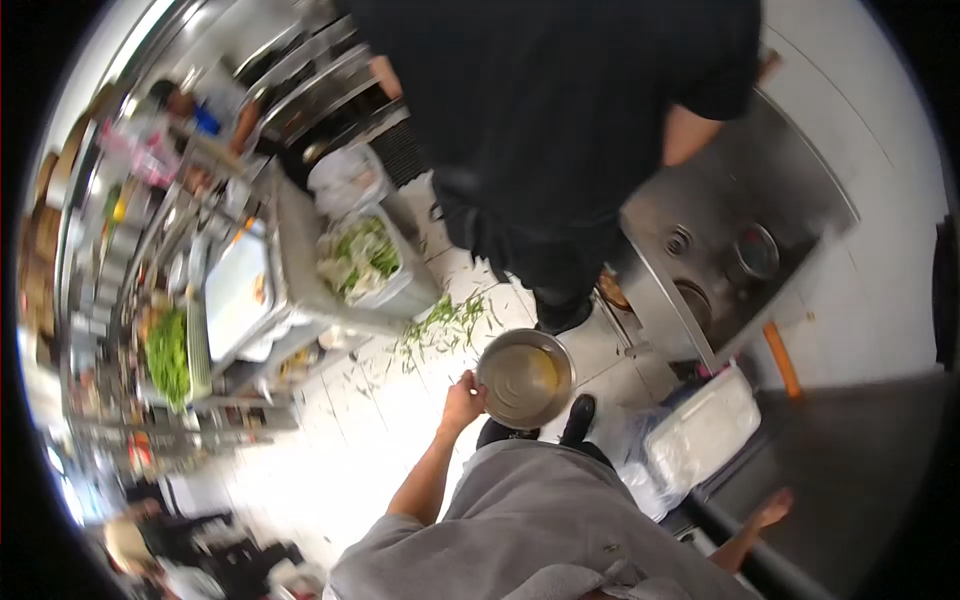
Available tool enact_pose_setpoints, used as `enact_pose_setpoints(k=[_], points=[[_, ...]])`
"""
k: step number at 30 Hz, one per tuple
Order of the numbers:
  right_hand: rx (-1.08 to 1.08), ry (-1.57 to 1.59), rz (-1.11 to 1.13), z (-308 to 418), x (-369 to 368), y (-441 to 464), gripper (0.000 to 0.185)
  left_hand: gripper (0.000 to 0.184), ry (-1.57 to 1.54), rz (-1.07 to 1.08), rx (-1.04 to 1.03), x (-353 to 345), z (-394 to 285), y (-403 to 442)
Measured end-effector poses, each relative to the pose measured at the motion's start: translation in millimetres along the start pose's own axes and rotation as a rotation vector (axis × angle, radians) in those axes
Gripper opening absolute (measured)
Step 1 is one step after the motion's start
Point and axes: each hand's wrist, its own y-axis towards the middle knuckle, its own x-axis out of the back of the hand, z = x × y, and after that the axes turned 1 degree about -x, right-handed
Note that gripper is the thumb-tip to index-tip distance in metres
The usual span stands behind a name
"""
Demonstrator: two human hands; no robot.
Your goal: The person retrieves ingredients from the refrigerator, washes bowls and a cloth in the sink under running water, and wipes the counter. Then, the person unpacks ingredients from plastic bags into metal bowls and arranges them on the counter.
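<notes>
My left hand point(463, 402) is closed on the rim of a round metal bowl point(510, 385), held in front of my body above the floor. Inside the bowl shows a yellowish patch; whether it is liquid I cannot tell. My right hand point(770, 508) is out to the side by a dark steel counter point(850, 470). Its fingers look loosely extended, with nothing visible in them. Nearest to it on the left is a white rectangular tub or lid point(705, 425) with clear plastic wrap point(640, 470) beside it.
A person in black point(560, 110) stands directly ahead, close by. A steel sink unit point(740, 210) is on the right. At left stand a bin of green trimmings point(365, 260) and a cart point(300, 270). Green scraps point(445, 325) litter the floor. Another person point(215, 110) is farther back.
</notes>
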Motion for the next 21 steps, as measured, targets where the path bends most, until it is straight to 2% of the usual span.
enact_pose_setpoints(k=[1,2,3,5,7,9,11,12,13,14,15,17,18,19,21], points=[[-0.144,0.34,0.22,50,-28,0,0.041,0.017,-0.023,-0.072,0.069,8,24,1],[-0.386,0.714,0.397,93,-60,0,0.038,0.016,-0.118,-0.169,0.078,17,42,0],[-0.658,0.953,0.512,159,-86,2,0.036,0.016,-0.206,-0.264,0.082,25,55,-1],[-0.098,0.415,0.295,348,-94,-7,0.029,0.016,-0.38,-0.404,0.162,56,42,-1],[0.435,0.325,0.216,449,-110,-3,0.027,0.018,-0.405,-0.513,0.14,91,30,8],[0.594,0.285,0.315,518,-135,2,0.031,0.015,-0.465,-0.613,0.095,124,36,35],[0.728,0.052,0.236,565,-169,3,0.034,0.017,-0.413,-0.634,0.054,164,32,65],[0.781,-0.071,0.199,576,-182,-3,0.036,0.016,-0.565,-0.658,0.036,180,26,81],[0.697,-0.12,0.261,586,-197,-2,0.038,0.016,-0.717,-0.684,-0.005,194,21,100],[0.606,-0.167,0.311,597,-213,5,0.04,0.017,-0.439,-0.694,0.009,210,44,120],[0.497,-0.23,0.361,595,-222,11,0.042,0.019,-0.392,-0.748,0.025,225,49,124],[0.555,-0.237,0.293,582,-244,13,0.043,0.025,-0.298,-0.766,-0.022,251,36,144],[0.635,0.014,0.191,568,-258,14,0.04,0.028,-0.379,-0.755,-0.171,264,19,148],[0.579,-0.088,0.212,575,-254,10,0.04,0.028,-0.341,-0.594,0.034,282,17,147],[0.587,-0.133,0.094,606,-241,4,0.041,0.026,-0.453,-0.511,-0.056,292,17,145]])
